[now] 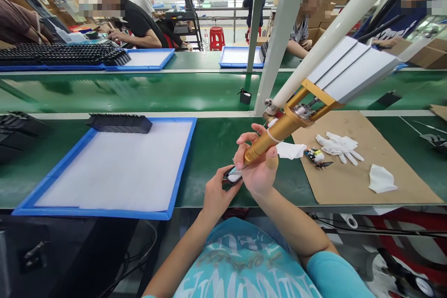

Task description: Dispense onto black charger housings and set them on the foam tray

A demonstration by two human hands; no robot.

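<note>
Small dark part (232, 176) sits pinched in the fingers of the left hand (218, 193) just above the near tabletop (209, 149) edge, and the right hand (259, 173) has its fingers clenched round the gold hanging tool (275, 137), tip touching the part. Work on this piece looks mid-step; blue tray (104, 214) to the left carries only one row of black parts (118, 123) along its far edge, so likely early in the batch.

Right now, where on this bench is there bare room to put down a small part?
The white liner of the blue tray is bare up to the black parts at its far edge. The green table between tray and cardboard sheet is free too. The cardboard's middle is crowded: gloves, a circuit board, a cloth.
</note>
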